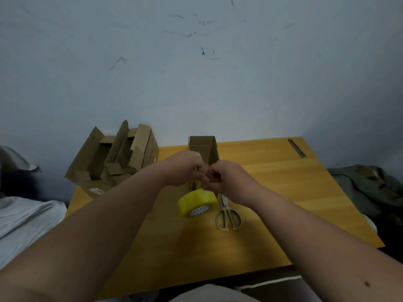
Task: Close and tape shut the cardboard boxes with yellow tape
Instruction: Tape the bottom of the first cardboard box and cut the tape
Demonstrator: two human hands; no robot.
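A narrow cardboard box (pixel 205 149) stands upright at the middle of the wooden table (pixel 283 182), its far flap raised. My left hand (pixel 185 168) and my right hand (pixel 224 177) meet in front of it, fingers pinched together on the box's near edge. A yellow tape roll (pixel 197 203) sits just below my hands, with a short strip of tape running up toward my fingers. Which hand pinches the strip is not visible.
Yellow-handled scissors (pixel 229 216) lie right of the roll. A pile of open cardboard boxes (pixel 113 158) sits at the table's far left corner. A dark utility knife (pixel 297 147) lies at the far right edge. Cloth lies on both sides of the table.
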